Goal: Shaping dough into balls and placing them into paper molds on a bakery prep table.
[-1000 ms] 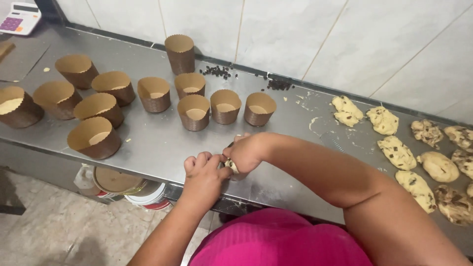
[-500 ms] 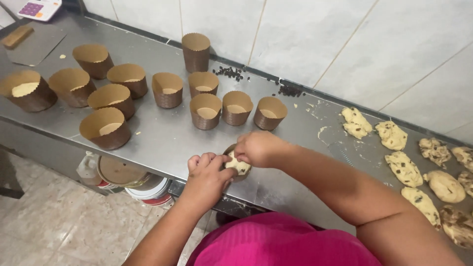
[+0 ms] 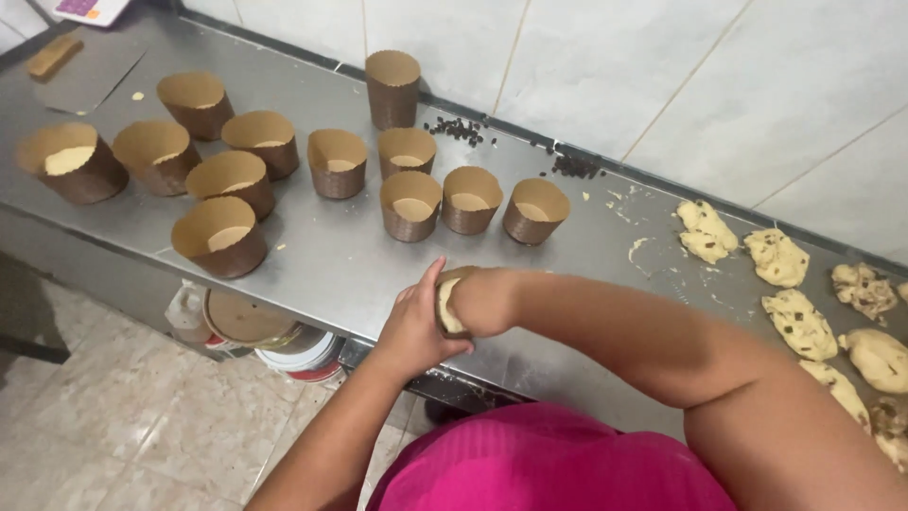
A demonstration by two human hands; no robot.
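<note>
Head view showed both hands, left hand (image 3: 411, 326) and right hand (image 3: 482, 301), clamped together around a pale, probably rounded dough lump (image 3: 446, 308) at the steel worktop's (image 3: 331, 260) near edge.

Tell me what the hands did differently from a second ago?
Both hands closed tighter: the left hand now cups the dough ball from the side while the right hand covers it. Earlier the fingers were picking at it. The paper moulds and dough pieces stayed put.

Soft, even overhead light (dull sheen on the steel counter (image 3: 312, 265)), mostly sharp.
</note>
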